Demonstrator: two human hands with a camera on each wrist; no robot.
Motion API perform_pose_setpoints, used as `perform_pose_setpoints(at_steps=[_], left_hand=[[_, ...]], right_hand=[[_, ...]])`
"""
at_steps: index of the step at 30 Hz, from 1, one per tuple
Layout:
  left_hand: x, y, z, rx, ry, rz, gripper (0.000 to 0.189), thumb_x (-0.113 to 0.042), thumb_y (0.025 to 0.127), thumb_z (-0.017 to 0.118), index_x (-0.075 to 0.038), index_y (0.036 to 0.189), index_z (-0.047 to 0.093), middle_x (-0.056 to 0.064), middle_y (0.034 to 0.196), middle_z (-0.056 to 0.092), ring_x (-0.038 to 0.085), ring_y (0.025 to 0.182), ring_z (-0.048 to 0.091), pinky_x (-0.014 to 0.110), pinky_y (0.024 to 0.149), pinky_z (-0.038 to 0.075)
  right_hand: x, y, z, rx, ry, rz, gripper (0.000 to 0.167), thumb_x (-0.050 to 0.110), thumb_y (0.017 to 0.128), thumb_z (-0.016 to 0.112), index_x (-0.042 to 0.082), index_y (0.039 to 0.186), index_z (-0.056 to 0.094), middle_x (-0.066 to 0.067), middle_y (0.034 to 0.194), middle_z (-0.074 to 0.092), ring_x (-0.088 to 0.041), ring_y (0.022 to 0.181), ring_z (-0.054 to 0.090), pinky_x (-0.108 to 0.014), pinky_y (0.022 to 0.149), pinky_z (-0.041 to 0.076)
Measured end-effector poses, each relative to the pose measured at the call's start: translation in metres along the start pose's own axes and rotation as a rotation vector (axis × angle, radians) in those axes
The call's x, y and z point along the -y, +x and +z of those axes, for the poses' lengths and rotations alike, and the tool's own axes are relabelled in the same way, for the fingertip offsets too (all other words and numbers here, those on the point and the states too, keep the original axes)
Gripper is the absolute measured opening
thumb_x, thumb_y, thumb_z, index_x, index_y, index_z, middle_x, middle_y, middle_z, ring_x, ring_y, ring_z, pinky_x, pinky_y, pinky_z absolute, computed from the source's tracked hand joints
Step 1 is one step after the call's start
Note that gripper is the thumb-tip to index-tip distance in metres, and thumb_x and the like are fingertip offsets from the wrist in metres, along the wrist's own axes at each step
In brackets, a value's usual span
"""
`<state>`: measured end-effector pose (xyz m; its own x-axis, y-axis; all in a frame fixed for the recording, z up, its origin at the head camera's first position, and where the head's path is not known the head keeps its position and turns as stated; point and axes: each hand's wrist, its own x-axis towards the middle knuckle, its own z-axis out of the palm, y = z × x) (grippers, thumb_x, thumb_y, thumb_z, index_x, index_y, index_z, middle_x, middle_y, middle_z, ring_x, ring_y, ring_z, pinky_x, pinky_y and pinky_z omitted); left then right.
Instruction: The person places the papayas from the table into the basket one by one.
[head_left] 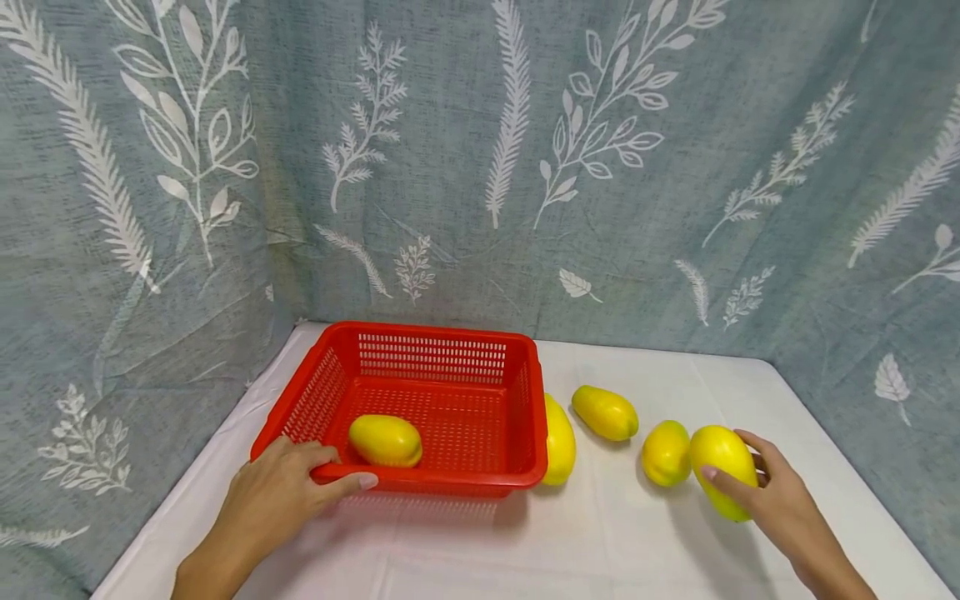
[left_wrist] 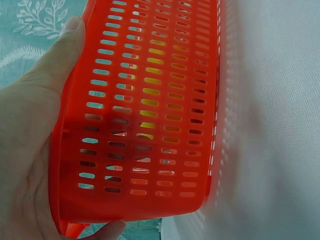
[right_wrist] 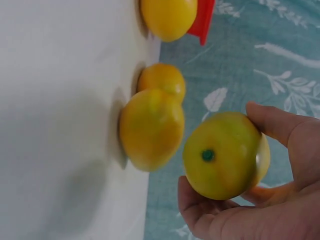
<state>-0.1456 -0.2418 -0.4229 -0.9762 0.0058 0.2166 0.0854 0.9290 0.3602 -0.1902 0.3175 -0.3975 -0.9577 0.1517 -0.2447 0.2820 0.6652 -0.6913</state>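
Note:
My left hand (head_left: 273,492) grips the near left corner of a red plastic basket (head_left: 438,477), thumb along the front rim. In the left wrist view the slotted basket wall (left_wrist: 132,200) stands beside the hand. One smooth yellow fruit (head_left: 385,440), long and rounded, lies inside the basket towards the left. At the right, my right hand (head_left: 780,500) holds another yellow fruit (head_left: 722,467) between thumb and fingers, above the table. The right wrist view shows a small green stem end on this held fruit (right_wrist: 225,155). Just left of it rests a yellow fruit (head_left: 666,454) with greenish ends.
Another yellow fruit (head_left: 605,412) lies farther back, between the basket and the right hand. A further yellow fruit (head_left: 558,442) sits against the basket's right side, partly hidden by it. The white-covered table (head_left: 600,550) meets a grey-green leaf-patterned curtain (head_left: 465,258) behind and at both sides.

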Motion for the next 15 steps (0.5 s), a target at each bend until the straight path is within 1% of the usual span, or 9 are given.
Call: perform_pose_setpoints(at_steps=[4, 8, 13, 15], left_hand=[[-0.001, 0.000, 0.001, -0.004, -0.002, 0.001, 0.069, -0.081, 0.079, 0.072, -0.018, 0.105, 0.082, 0.000, 0.102, 0.078, 0.023, 0.094, 0.057, 0.050, 0.069, 0.051], [-0.001, 0.000, 0.001, -0.007, 0.004, 0.003, 0.068, -0.081, 0.080, 0.072, -0.019, 0.104, 0.082, -0.001, 0.102, 0.078, 0.022, 0.093, 0.056, 0.049, 0.070, 0.050], [0.000, 0.000, 0.001, -0.002, 0.002, 0.002, 0.067, -0.082, 0.080, 0.072, -0.020, 0.103, 0.082, -0.002, 0.101, 0.078, 0.022, 0.093, 0.056, 0.048, 0.070, 0.050], [0.000, 0.000, 0.000, -0.001, 0.001, 0.000, 0.065, -0.082, 0.080, 0.071, -0.021, 0.100, 0.082, -0.003, 0.099, 0.077, 0.022, 0.093, 0.056, 0.046, 0.069, 0.049]], right_hand=[[0.005, -0.008, 0.001, 0.011, 0.000, -0.013, 0.115, 0.068, 0.096, 0.066, 0.006, 0.170, 0.003, -0.035, 0.166, 0.022, -0.050, 0.143, 0.039, -0.055, 0.103, 0.050], [0.010, -0.013, 0.002, 0.006, 0.002, -0.026, 0.113, 0.067, 0.097, 0.066, 0.007, 0.170, 0.004, -0.034, 0.166, 0.025, -0.049, 0.144, 0.039, -0.055, 0.104, 0.051], [0.017, -0.019, 0.005, -0.005, -0.007, -0.035, 0.112, 0.066, 0.097, 0.067, 0.006, 0.170, 0.006, -0.033, 0.163, 0.031, -0.044, 0.135, 0.047, -0.044, 0.094, 0.056], [0.020, -0.021, 0.007, -0.001, -0.007, -0.036, 0.112, 0.066, 0.096, 0.068, 0.007, 0.170, 0.007, -0.033, 0.163, 0.031, -0.044, 0.134, 0.048, -0.043, 0.093, 0.057]])
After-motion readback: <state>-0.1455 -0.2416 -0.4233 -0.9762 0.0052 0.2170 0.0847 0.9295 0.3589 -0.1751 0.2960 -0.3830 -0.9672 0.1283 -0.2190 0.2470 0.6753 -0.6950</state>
